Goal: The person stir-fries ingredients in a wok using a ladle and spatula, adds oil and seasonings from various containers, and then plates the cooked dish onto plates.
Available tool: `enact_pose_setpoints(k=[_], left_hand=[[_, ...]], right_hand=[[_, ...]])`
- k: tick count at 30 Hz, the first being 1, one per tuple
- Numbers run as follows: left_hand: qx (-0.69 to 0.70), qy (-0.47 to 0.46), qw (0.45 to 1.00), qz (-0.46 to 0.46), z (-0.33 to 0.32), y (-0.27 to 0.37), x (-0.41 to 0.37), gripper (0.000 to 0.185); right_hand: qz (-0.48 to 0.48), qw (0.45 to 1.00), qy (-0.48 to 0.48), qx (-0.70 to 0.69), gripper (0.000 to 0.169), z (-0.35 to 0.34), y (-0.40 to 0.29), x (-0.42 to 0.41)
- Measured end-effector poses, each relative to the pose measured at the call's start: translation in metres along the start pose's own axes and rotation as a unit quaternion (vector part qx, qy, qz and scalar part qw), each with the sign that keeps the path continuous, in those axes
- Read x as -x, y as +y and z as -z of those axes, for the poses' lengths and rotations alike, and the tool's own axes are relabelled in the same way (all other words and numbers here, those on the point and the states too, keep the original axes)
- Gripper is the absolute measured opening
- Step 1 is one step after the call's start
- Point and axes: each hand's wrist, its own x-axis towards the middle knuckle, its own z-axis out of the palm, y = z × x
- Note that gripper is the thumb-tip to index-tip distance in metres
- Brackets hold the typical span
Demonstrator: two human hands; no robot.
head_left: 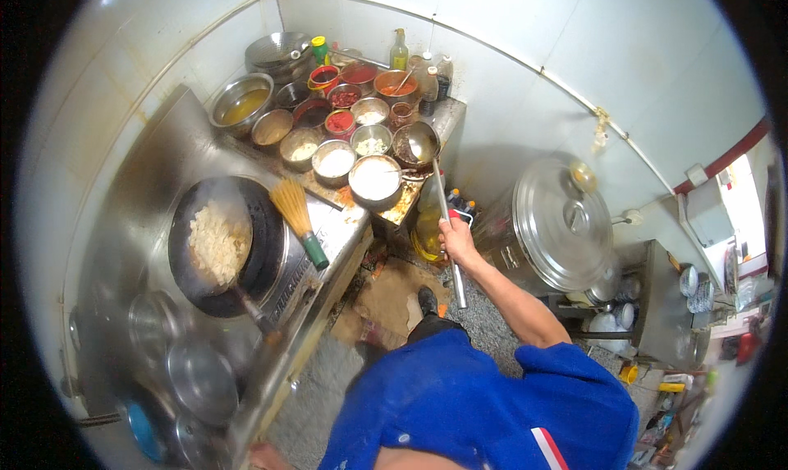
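Note:
My right hand (457, 236) grips the long metal handle of a ladle (425, 142). The bowl of the ladle is at a pot of dark sauce (403, 139) on the corner of the seasoning table; whether it touches the contents cannot be told. At the bottom edge, my left hand (268, 456) shows only in part beside the stove's front edge, and its fingers are unclear. On the burner, a black wok (184, 285) holds a heap of pale, steaming food (215, 242), perhaps sliced noodles. Its handle (255, 310) points towards me.
A bamboo wok brush (292, 211) with a green handle lies on the stove deck (332, 224). Several seasoning bowls crowd together, including one of white powder (374, 177). Behind my right arm stands a large lidded steel pot (560, 224). Metal basins (200, 377) sit at the lower left.

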Motion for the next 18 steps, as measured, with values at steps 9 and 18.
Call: enact_pose_setpoints(k=[9,18], left_hand=[[0.182,-0.162,0.969,-0.046,-0.129,0.068,-0.003,0.035],[0.242,-0.610,0.663,0.361,-0.240,0.225,0.053,0.016]], right_hand=[[-0.035,0.984,-0.092,-0.148,0.016,0.042,-0.006,-0.005],[0.182,0.952,-0.248,0.009,0.015,0.016,-0.051,0.042]])
